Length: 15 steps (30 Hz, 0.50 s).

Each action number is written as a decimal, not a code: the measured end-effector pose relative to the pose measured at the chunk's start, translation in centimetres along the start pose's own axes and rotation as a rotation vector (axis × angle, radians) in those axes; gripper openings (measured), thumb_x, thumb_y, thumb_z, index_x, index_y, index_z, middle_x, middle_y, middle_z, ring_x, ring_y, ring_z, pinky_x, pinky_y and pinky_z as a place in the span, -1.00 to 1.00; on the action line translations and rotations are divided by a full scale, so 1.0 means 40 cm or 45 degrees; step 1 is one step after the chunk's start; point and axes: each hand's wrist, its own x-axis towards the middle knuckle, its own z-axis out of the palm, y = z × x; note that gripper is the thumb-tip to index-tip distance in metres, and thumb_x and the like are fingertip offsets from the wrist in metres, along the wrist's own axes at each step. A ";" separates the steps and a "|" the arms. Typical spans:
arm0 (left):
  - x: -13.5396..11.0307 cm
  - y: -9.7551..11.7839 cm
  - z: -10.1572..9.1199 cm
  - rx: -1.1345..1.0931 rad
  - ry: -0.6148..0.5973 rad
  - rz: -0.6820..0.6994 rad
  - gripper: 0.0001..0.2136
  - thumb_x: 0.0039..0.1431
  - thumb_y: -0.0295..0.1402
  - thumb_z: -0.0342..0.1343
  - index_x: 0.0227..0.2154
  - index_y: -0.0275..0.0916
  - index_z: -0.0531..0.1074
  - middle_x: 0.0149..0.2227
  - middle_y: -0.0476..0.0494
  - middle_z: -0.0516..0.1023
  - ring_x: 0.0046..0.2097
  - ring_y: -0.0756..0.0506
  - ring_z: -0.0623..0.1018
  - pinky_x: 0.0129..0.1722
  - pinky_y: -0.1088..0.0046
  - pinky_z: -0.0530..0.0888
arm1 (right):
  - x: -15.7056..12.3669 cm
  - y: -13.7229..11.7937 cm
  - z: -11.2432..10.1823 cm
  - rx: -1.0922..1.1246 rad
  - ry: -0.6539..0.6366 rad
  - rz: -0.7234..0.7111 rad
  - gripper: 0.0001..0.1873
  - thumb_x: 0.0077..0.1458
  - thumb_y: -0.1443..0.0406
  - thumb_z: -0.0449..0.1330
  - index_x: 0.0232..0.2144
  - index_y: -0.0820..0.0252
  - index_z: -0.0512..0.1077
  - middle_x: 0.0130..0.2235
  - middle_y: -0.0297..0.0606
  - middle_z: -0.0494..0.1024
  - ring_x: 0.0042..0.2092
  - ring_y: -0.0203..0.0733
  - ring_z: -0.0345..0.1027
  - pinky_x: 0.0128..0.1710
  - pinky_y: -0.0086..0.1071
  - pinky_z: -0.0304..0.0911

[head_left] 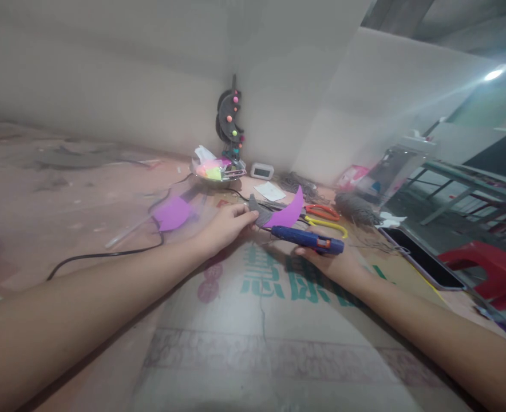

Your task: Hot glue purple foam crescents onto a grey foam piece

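Note:
Pinched in my left hand (231,228) is a crescent-shaped piece, grey yarn (261,216) at its left end and bare purple (288,212) toward its right tip. My right hand (321,258) grips a blue glue gun (308,239), fingers closed round its handle from below. The gun's nozzle points left and lies close to the crescent's lower edge; whether it touches I cannot tell. Both hands are above a flattened cardboard sheet (218,355) with green and red printing.
Behind the hands stand a bowl (218,182) of craft bits, a small digital clock (262,170) and a pompom-dotted crescent decoration (229,117). Orange-handled pliers (321,212), a grey yarn ball (356,207) and a phone (422,257) lie right. A purple sheet (173,213) and black cord (102,253) lie left.

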 end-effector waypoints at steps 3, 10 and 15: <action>0.000 0.003 0.000 0.020 0.000 0.002 -0.68 0.09 -0.11 0.07 -0.60 -0.24 0.30 -0.63 0.04 0.32 -0.62 0.08 0.18 -0.61 0.52 0.10 | -0.001 0.007 0.003 -0.021 -0.005 0.006 -0.74 0.03 0.11 0.20 -0.52 0.12 0.29 -0.54 -0.38 0.37 -0.48 -0.25 0.27 -0.50 -0.40 0.20; 0.005 -0.009 0.001 -0.026 -0.003 0.056 -0.68 0.10 -0.13 0.08 -0.61 -0.25 0.29 -0.61 0.03 0.35 -0.57 0.07 0.26 -0.56 0.54 0.18 | -0.004 0.026 0.008 0.017 -0.012 0.008 -0.73 0.02 0.10 0.21 -0.52 0.13 0.30 -0.53 -0.38 0.37 -0.48 -0.25 0.25 -0.48 -0.40 0.20; 0.006 -0.009 0.002 -0.041 -0.008 0.039 -0.69 0.09 -0.13 0.08 -0.61 -0.25 0.30 -0.60 0.02 0.34 -0.55 0.06 0.29 -0.54 0.54 0.21 | -0.003 0.027 0.007 0.010 -0.003 -0.002 -0.73 0.02 0.10 0.21 -0.53 0.12 0.29 -0.54 -0.40 0.35 -0.49 -0.26 0.24 -0.50 -0.41 0.18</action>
